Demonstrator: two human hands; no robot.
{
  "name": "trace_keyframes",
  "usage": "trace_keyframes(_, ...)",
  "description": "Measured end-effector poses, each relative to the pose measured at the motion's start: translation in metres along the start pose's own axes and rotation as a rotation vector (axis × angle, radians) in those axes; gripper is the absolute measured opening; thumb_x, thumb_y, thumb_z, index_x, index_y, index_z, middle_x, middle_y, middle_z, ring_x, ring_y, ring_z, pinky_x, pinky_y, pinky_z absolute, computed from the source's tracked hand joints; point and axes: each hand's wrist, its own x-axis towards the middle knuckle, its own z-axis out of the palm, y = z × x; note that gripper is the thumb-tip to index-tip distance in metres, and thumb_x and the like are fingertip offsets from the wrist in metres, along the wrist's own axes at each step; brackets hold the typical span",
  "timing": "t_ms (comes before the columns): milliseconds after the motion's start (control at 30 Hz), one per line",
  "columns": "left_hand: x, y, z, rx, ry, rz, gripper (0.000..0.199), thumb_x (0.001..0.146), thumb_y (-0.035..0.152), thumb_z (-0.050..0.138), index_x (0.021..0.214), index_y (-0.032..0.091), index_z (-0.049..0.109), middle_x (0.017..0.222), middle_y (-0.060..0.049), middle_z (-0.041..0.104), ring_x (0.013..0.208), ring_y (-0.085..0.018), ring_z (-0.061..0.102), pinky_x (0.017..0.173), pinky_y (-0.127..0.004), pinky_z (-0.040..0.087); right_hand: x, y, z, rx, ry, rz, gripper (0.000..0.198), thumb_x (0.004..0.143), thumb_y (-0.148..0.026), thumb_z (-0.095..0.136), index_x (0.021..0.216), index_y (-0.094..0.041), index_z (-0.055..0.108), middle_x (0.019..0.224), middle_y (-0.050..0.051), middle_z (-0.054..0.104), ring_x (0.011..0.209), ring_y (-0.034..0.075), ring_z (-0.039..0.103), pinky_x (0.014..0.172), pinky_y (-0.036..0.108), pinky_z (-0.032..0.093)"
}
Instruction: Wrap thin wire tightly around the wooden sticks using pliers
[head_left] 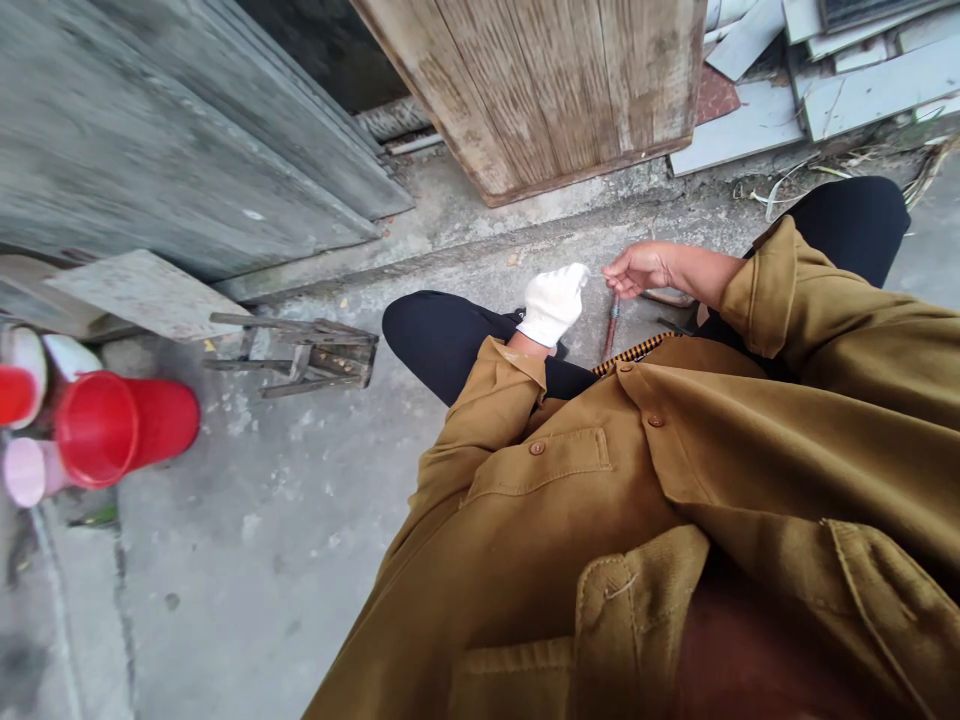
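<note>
A white knit glove (553,312) covers my left hand (555,296), which is closed in front of my lap. Whatever its fingers hold is too small to make out. Just to its right, my bare right hand (636,268) has thumb and fingers pinched together, pointing at the glove. A faint thin bit seems to lie between the two hands, but I cannot tell what it is. Below the right fingertips shows a thin reddish-brown rod (611,328) with a greyish upper end, its lower part hidden by my clothes. A black-and-yellow striped band (637,350) runs beside it.
A small wooden stool (330,360) lies to my left. Farther left are a red bucket (97,430) and a pink container (26,472). A wooden board (570,90) leans against the ledge ahead, with stacked white tiles (885,90) at its right.
</note>
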Motion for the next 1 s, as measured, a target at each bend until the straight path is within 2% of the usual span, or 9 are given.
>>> trace_keyframes(67,0.003,0.000,0.003,-0.277,0.020,-0.190,0.022,0.097,0.021,0.050,0.106,0.019,0.070,0.084,-0.006,0.076,0.079,-0.020,0.073,0.076,-0.031,0.053,0.000,-0.005,0.001,-0.025,0.148,-0.036,0.023,0.104,-0.007,0.050,0.084,-0.013,0.059,0.076,0.003,0.064,0.061,0.011,0.055,0.077,0.030,0.051)
trace_keyframes(167,0.006,0.002,0.009,-0.761,-0.029,-0.413,0.016,0.099,0.022,0.048,0.095,0.019,0.063,0.062,0.002,0.064,0.049,-0.013,0.060,0.054,-0.023,0.045,0.001,-0.004,0.000,-0.397,0.386,-0.422,0.009,0.102,-0.014,0.059,0.094,-0.015,0.064,0.102,0.007,0.070,0.073,0.014,0.063,0.082,0.030,0.050)
trace_keyframes(200,0.007,0.003,0.011,-0.887,-0.039,-0.455,0.014,0.099,0.024,0.049,0.093,0.019,0.061,0.060,0.004,0.061,0.044,-0.011,0.056,0.050,-0.022,0.042,0.001,-0.001,0.000,-0.580,0.407,-0.536,0.003,0.099,-0.016,0.064,0.097,-0.015,0.066,0.109,0.009,0.071,0.082,0.018,0.066,0.086,0.032,0.051)
trace_keyframes(267,0.007,0.005,0.013,-1.059,-0.035,-0.495,0.012,0.098,0.027,0.053,0.090,0.019,0.058,0.058,0.005,0.060,0.041,-0.009,0.053,0.046,-0.020,0.040,0.003,0.006,-0.001,-0.926,0.375,-0.677,0.011,0.095,-0.019,0.070,0.105,-0.014,0.070,0.121,0.014,0.071,0.100,0.026,0.068,0.095,0.038,0.049)
trace_keyframes(400,0.005,0.013,0.011,-1.195,-0.045,-0.501,0.012,0.095,0.025,0.056,0.087,0.018,0.056,0.056,0.005,0.059,0.040,-0.008,0.052,0.043,-0.019,0.038,0.007,0.015,-0.004,-1.260,0.368,-0.755,0.020,0.099,-0.019,0.059,0.113,-0.012,0.072,0.122,0.020,0.070,0.114,0.034,0.063,0.103,0.048,0.042)
trace_keyframes(633,0.003,0.017,0.002,-1.180,-0.062,-0.488,0.012,0.097,0.022,0.053,0.088,0.017,0.058,0.056,0.005,0.058,0.040,-0.008,0.052,0.043,-0.019,0.038,-0.001,-0.001,-0.008,-1.034,0.286,-0.705,0.014,0.098,-0.025,0.061,0.097,-0.019,0.073,0.107,0.014,0.068,0.115,0.033,0.057,0.111,0.051,0.033)
trace_keyframes(800,0.005,0.016,0.002,-1.035,-0.066,-0.468,0.014,0.099,0.022,0.051,0.088,0.018,0.059,0.058,0.005,0.059,0.042,-0.008,0.053,0.046,-0.019,0.040,-0.007,-0.008,-0.006,-0.910,0.238,-0.672,0.012,0.095,-0.024,0.062,0.090,-0.022,0.072,0.099,0.012,0.066,0.117,0.034,0.056,0.117,0.055,0.027)
trace_keyframes(900,0.007,0.013,0.001,-0.798,-0.045,-0.414,0.015,0.099,0.018,0.048,0.091,0.019,0.061,0.062,0.003,0.062,0.050,-0.011,0.058,0.054,-0.022,0.046,-0.006,-0.008,-0.007,-0.916,0.222,-0.672,0.011,0.092,-0.022,0.063,0.083,-0.021,0.070,0.099,0.011,0.068,0.115,0.033,0.057,0.117,0.054,0.026)
trace_keyframes(1000,0.006,0.010,-0.002,-0.379,0.011,-0.245,0.017,0.098,0.019,0.051,0.101,0.019,0.068,0.081,-0.004,0.075,0.077,-0.019,0.072,0.074,-0.029,0.054,-0.003,-0.011,-0.011,-0.867,0.190,-0.618,0.014,0.087,-0.016,0.066,0.074,-0.020,0.066,0.092,0.008,0.069,0.106,0.029,0.060,0.112,0.047,0.031)
